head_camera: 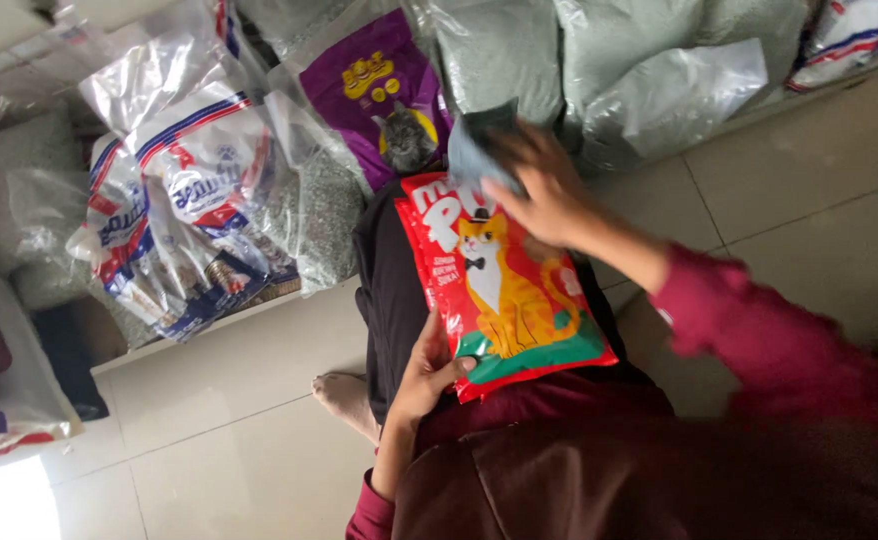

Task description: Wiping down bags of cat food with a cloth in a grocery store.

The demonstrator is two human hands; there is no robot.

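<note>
**Red pouch on the lap, a cloth at its top**

While sacks crowd the floor beyond the person's knees, the red pouch lies flat across the lap, and everything else sits relative to it. Above it, grey-green sacks lean in a row against the far edge; up and to its left stands a purple bag showing a cat's face, and further left a heap of clear bags with red and blue stripes. A bare foot rests on the tiles just left of the pouch's lower end.

The left hand clasps the pouch's lower left corner, fingers curled round the edge. The right hand lies over the pouch's top, fingers bent upon a grey-blue cloth; motion blur hides how tightly they close.

The pouch looks glossy and likely slippery, soft-walled and moderately heavy, so it should sag if lifted by one corner. Gripping both long edges seems safest.
</note>
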